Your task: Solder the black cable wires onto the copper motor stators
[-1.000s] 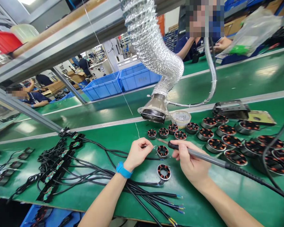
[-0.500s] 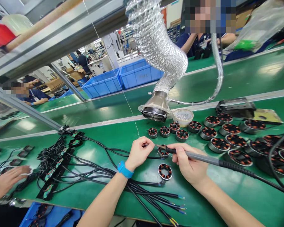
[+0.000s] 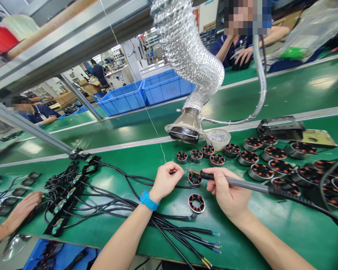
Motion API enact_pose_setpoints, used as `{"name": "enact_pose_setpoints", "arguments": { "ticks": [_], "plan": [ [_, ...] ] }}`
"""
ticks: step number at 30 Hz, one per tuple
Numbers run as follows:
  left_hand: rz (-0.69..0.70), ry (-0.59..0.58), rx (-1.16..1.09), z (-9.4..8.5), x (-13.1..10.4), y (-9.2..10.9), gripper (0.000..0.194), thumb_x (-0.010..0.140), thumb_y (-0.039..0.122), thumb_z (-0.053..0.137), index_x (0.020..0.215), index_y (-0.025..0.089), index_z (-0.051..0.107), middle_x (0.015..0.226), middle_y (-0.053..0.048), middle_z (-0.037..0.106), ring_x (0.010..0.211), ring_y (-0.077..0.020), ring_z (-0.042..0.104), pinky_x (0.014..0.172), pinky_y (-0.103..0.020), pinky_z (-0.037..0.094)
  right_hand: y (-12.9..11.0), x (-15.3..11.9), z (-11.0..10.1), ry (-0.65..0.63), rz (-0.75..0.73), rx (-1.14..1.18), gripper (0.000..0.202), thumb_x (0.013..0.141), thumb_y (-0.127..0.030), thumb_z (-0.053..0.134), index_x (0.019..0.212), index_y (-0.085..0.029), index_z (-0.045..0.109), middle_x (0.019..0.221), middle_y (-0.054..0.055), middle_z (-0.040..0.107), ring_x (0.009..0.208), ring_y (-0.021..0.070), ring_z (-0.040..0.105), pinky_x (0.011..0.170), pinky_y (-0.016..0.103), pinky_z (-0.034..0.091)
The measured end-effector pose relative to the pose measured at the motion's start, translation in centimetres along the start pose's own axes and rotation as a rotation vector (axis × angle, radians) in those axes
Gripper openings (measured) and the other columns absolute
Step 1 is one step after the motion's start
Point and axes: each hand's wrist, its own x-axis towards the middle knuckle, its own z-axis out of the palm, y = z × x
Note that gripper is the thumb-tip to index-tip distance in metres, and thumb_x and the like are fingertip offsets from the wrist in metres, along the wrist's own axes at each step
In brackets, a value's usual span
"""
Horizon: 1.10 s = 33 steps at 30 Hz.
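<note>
My right hand [image 3: 228,189] grips a soldering iron [image 3: 242,182], its tip pointing left towards my left fingers. My left hand [image 3: 169,179], with a blue band at the wrist, is closed in a pinch. A short dark piece, looking like a cable end, shows between its fingers, and a thin solder wire [image 3: 161,148] hangs down to this hand from above. Below the iron's tip sits a motor stator [image 3: 195,180] with copper-coloured windings, partly covered by the iron. Nearer to me lies another stator [image 3: 196,203]. Black cables [image 3: 183,230] with stripped coloured ends run under my left forearm.
Several stators [image 3: 248,158] stand to the right. A fume extractor hood [image 3: 186,125] on a silver duct hangs ahead, beside a small bowl [image 3: 218,139]. Blue crates [image 3: 121,99] stand behind. A co-worker's hand [image 3: 25,208] rests among cables at left; another person sits opposite.
My right hand has drawn the soldering iron slightly right, its tip farther from my left fingers. My left hand stays put. The co-worker's hand at left has shifted right.
</note>
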Motion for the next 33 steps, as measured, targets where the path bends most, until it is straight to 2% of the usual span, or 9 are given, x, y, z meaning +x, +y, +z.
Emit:
{"name": "enact_pose_setpoints", "arguments": {
  "ticks": [14,17,20,24,28,33],
  "plan": [
    [0.007,-0.004,-0.010,0.0,0.0,-0.2,0.014,0.083,0.022,0.062,0.072,0.013,0.065,0.074,-0.002,0.062,0.071,-0.0123,0.055,0.067,-0.023,0.042,-0.3,0.3,0.1,-0.063,-0.024,-0.100,0.022,0.102,-0.029,0.047,0.100,-0.023,0.069,0.058,-0.006,0.059,0.051,0.0082,0.059,0.057,0.021,0.047],
    [0.001,-0.012,-0.015,-0.1,-0.1,-0.1,0.013,0.082,0.022,0.062,0.072,0.013,0.065,0.075,-0.003,0.063,0.072,-0.0126,0.056,0.068,-0.023,0.042,-0.3,0.5,0.3,-0.119,-0.055,-0.112,0.020,0.102,-0.026,0.048,0.107,-0.024,0.067,0.067,-0.005,0.063,0.058,0.0089,0.062,0.062,0.022,0.049],
    [-0.016,-0.029,-0.011,-0.2,-0.1,0.1,0.013,0.082,0.022,0.062,0.073,0.013,0.065,0.074,-0.003,0.063,0.070,-0.0125,0.056,0.067,-0.023,0.042,0.0,1.0,0.9,-0.208,-0.135,-0.117,0.023,0.100,-0.022,0.051,0.119,-0.025,0.064,0.088,0.000,0.067,0.074,0.0114,0.066,0.073,0.024,0.053],
    [0.008,-0.054,0.021,-0.3,-0.3,0.2,0.013,0.083,0.023,0.060,0.074,0.014,0.065,0.076,-0.003,0.063,0.072,-0.0130,0.056,0.068,-0.023,0.043,0.6,1.6,2.0,-0.301,-0.232,-0.150,0.035,0.098,-0.016,0.052,0.130,-0.026,0.057,0.112,0.006,0.060,0.096,0.0156,0.064,0.089,0.029,0.052],
    [0.066,-0.050,0.097,-0.4,-0.5,0.3,0.013,0.085,0.023,0.059,0.077,0.015,0.066,0.079,-0.003,0.063,0.074,-0.0133,0.057,0.069,-0.023,0.043,1.1,1.5,2.7,-0.352,-0.248,-0.167,0.042,0.097,-0.013,0.049,0.137,-0.027,0.050,0.117,0.008,0.054,0.098,0.0159,0.063,0.091,0.031,0.054],
    [0.110,-0.052,0.149,-0.7,-0.7,0.6,0.011,0.084,0.021,0.058,0.078,0.016,0.066,0.079,-0.002,0.062,0.073,-0.0133,0.056,0.066,-0.022,0.042,0.9,1.4,2.8,-0.366,-0.276,-0.168,0.038,0.097,-0.013,0.046,0.134,-0.025,0.051,0.111,0.008,0.052,0.094,0.0153,0.062,0.088,0.031,0.055]
  ]
}}
